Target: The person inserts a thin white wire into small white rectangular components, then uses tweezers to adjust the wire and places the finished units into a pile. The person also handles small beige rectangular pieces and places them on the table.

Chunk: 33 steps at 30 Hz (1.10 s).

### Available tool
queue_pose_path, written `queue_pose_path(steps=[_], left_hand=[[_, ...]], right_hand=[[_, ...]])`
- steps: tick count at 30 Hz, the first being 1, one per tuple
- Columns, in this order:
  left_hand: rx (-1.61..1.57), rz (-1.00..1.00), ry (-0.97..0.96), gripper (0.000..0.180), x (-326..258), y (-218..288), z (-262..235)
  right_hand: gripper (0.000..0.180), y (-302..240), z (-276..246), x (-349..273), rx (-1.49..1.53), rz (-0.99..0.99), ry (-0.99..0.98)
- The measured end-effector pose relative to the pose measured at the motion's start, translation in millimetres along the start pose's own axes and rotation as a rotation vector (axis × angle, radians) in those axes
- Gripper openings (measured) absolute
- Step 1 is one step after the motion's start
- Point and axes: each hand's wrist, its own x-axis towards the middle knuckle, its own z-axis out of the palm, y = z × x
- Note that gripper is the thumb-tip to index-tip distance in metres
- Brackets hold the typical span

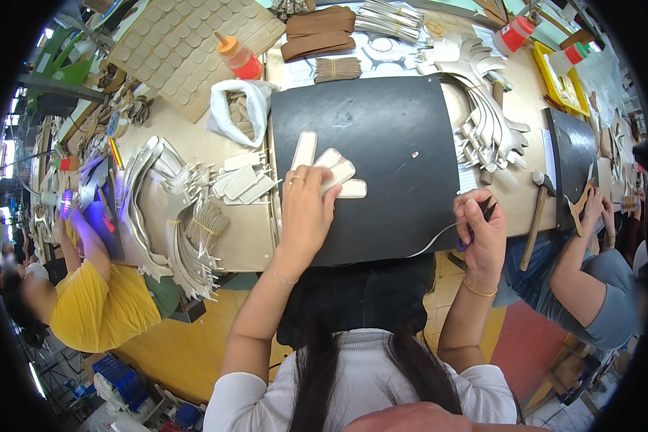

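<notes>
On the black mat (381, 119), my left hand (306, 209) has a cream rounded-end piece (340, 175) between thumb and fingers. Similar pieces lie fanned around it: an upright one (305, 149) beyond the fingers and another (353, 189) to the right of the thumb. My right hand (482, 230) is raised at the mat's near right corner, closed around small scissors (489, 209) with dark blades and a purple handle. A thin pale strip (435, 236) curves from that hand to the mat's near edge. Part of the scissors is hidden by my fingers.
Left of the mat lie more cream pieces (243, 180), curved pale bundles (187, 237) and a white bag (239, 108). A red glue bottle (245, 63) and brown strips (320, 32) stand beyond. Rightward are stacked pale shapes (482, 108) and a hammer (536, 216). People sit on both sides.
</notes>
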Motion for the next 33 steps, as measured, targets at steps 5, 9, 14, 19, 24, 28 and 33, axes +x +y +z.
queue_pose_path(steps=[5,9,14,19,24,28,33], left_hand=[[-0.005,-0.017,-0.001,0.028,10.6,-8.2,-6.8],[0.036,0.027,-0.041,0.027,8.8,-4.2,-10.1],[-0.087,0.038,-0.118,0.023,0.6,1.0,-26.1],[-0.052,0.148,-0.144,0.022,-27.2,20.0,-37.7],[0.031,0.161,-0.252,0.033,-57.0,22.8,-22.4],[0.034,0.266,-0.031,0.044,-87.9,10.7,-13.5],[0.193,0.315,-0.090,0.052,-123.8,4.4,-8.7]], right_hand=[[0.018,2.7,12.3,-7.5,-0.118,0.021,0.036],[0.018,9.3,14.9,-13.5,-0.136,0.036,0.064],[0.014,15.8,13.8,-17.1,-0.104,0.018,-0.051],[0.012,14.1,25.6,-20.8,-0.177,0.032,-0.088],[0.009,15.4,47.3,-28.0,-0.453,0.218,-0.210],[0.014,27.7,61.3,-17.8,-0.669,0.297,-0.262],[0.019,33.4,79.3,-4.4,-0.817,0.322,-0.386]])
